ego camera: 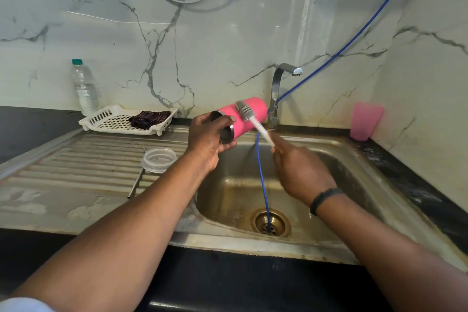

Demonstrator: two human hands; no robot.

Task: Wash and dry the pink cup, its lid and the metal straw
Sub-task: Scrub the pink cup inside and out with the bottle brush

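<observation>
While both forearms reach in from 6 o'clock over the dark tabletop (253,286), the two hands meet above the steel sink (354,167). Nearest, at about 4 o'clock of centre, the right hand (301,170) is blurred, its fingers curled round the white handle of a bottle brush (249,116), with a dark band on the wrist. At centre the left hand (210,139) grips the pink cup (245,119) round its open metal rim end, holding it on its side with the base pointing toward 2 o'clock, so the cup lies above and between the hands. Bristles of the brush lie against the cup's pink side, just beyond the right hand's fingertips. At 9 o'clock of the left hand, on the ribbed drainboard (76,172), the clear lid (159,159) lies flat, and the metal straw (136,182) lies just beside it, partly under its edge. A blue hose (262,180) drops into the drain. Farther off, at 10 o'clock, a white tray (106,121) holds a dark cloth (148,119), with a water bottle (84,86) behind. At 1 o'clock stands the tap (276,94), and at 2 o'clock a pink tumbler (364,121).
</observation>
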